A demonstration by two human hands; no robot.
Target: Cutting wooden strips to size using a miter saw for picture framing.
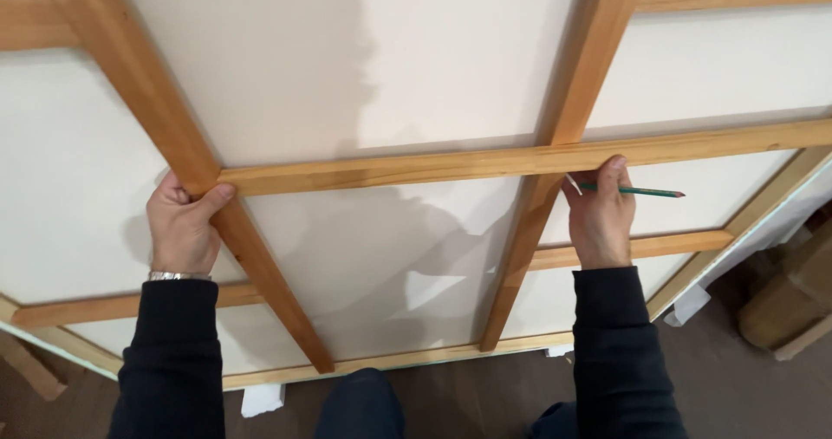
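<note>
The left hand (180,222) has its fingers curled around the near end of a loose horizontal wooden batten (520,157), the thumb pressed along its lower edge where it meets the left upright batten (173,136); a metal watch band (178,275) shows at the wrist above a dark sleeve (169,361). The right hand (598,218) presses its thumb and fingertips up against the underside of the same horizontal batten, just right of the second upright batten (555,144), and at the same time pinches a green pencil (637,191) between its fingers, the pencil lying roughly level and pointing right, its tip just below the batten. The horizontal batten spans from the left upright across the second one and on to the outer frame rail (754,214) at the right. All this timber lies against a white wall panel (286,66), framed like a shallow open grid whose compartments hold nothing but white surface. A lower crosspiece (659,247) runs below the right hand. Beyond the frame, a dark floor (719,378), a wooden block (793,305) at the right, and the person's knees (360,404) show.
</note>
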